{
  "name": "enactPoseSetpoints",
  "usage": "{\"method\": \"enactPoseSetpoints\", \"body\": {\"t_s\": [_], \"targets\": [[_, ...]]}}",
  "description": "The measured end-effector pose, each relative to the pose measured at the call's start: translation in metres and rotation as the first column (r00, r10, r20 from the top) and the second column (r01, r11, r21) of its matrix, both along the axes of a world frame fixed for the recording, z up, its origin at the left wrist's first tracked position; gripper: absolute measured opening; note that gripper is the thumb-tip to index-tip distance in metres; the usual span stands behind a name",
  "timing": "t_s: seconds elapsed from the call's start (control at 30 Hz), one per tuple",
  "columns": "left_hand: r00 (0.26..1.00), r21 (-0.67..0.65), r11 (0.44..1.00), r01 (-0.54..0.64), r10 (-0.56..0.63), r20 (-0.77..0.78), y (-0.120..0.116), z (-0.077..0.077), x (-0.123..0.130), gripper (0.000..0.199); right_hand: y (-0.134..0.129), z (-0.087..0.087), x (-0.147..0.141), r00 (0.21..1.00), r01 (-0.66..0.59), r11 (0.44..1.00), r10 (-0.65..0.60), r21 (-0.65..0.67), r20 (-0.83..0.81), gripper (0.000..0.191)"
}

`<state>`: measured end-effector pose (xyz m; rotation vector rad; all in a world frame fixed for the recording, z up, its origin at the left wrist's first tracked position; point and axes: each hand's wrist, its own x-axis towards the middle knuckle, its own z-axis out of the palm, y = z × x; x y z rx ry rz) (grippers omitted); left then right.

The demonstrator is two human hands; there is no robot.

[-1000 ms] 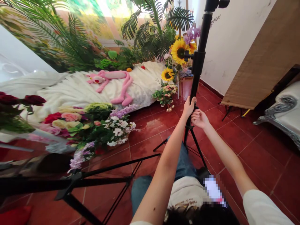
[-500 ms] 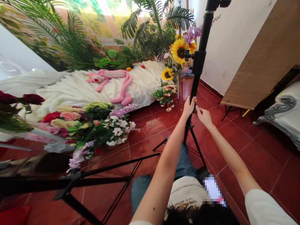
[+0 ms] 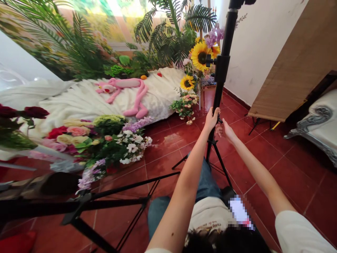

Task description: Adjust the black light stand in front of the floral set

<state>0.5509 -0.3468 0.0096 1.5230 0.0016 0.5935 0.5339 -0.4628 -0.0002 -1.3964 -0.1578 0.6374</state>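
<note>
A black tripod stand [image 3: 222,70] rises upright in front of me, its legs spread on the red tile floor. My left hand [image 3: 211,119] is wrapped round its pole, below a collar with a side knob [image 3: 210,61]. Just right of the pole and slightly lower, my right hand [image 3: 224,130] is at a small black knob [image 3: 219,119]. The thumb is near that knob and the other fingers are spread, partly behind the pole. Nothing shows in the right hand.
A second black tripod [image 3: 116,202] lies across the lower left. Flowers [image 3: 79,135] and a draped white cloth [image 3: 163,95] with a pink plush toy [image 3: 129,83] are at the left. A brown panel [image 3: 279,70] and an ornate white sofa [image 3: 322,121] stand right.
My right hand's fingers have opened from a pinch and turned in toward the pole. My left hand keeps its place on the pole. The view has shifted slightly.
</note>
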Motion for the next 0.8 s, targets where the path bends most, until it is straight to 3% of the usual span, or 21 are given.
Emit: {"method": "enactPoseSetpoints", "body": {"t_s": [0.07, 0.13, 0.2, 0.37, 0.5, 0.6, 0.67, 0.8], "targets": [[1.0, -0.016, 1.0, 0.019, -0.019, -0.015, 0.0, 0.003, -0.002, 0.046, -0.007, -0.007, 0.001, 0.965, 0.095, 0.981, -0.05, -0.168, 0.258, 0.053], [0.999, -0.046, 0.999, 0.027, -0.029, -0.027, 0.0, 0.005, -0.004, 0.048, -0.013, -0.011, -0.002, 0.856, 0.209, 0.938, -0.039, -0.276, 0.515, 0.054], [0.999, -0.081, 0.996, 0.029, -0.032, -0.025, 0.0, 0.006, -0.004, 0.05, -0.016, -0.008, -0.007, 0.742, 0.315, 0.86, 0.041, -0.402, 0.669, 0.054], [0.998, -0.254, 0.966, 0.042, -0.053, -0.034, -0.002, 0.006, 0.002, 0.062, -0.014, 0.016, -0.009, 0.633, 0.49, 0.595, 0.26, -0.637, 0.729, 0.057], [0.995, -0.357, 0.932, 0.06, -0.083, -0.048, -0.003, 0.007, 0.004, 0.069, -0.012, 0.029, -0.004, 0.554, 0.559, 0.49, 0.379, -0.669, 0.741, 0.058], [0.995, -0.374, 0.926, 0.057, -0.085, -0.057, -0.003, 0.008, 0.004, 0.071, -0.012, 0.027, 0.004, 0.486, 0.602, 0.462, 0.435, -0.651, 0.758, 0.055], [0.994, -0.384, 0.921, 0.064, -0.093, -0.056, -0.002, 0.008, 0.005, 0.072, -0.01, 0.022, 0.011, 0.458, 0.612, 0.478, 0.435, -0.63, 0.775, 0.055], [0.992, -0.4, 0.911, 0.1, -0.122, -0.028, -0.001, 0.007, 0.006, 0.072, -0.004, 0.007, 0.025, 0.487, 0.556, 0.6, 0.326, -0.575, 0.81, 0.063]]}}
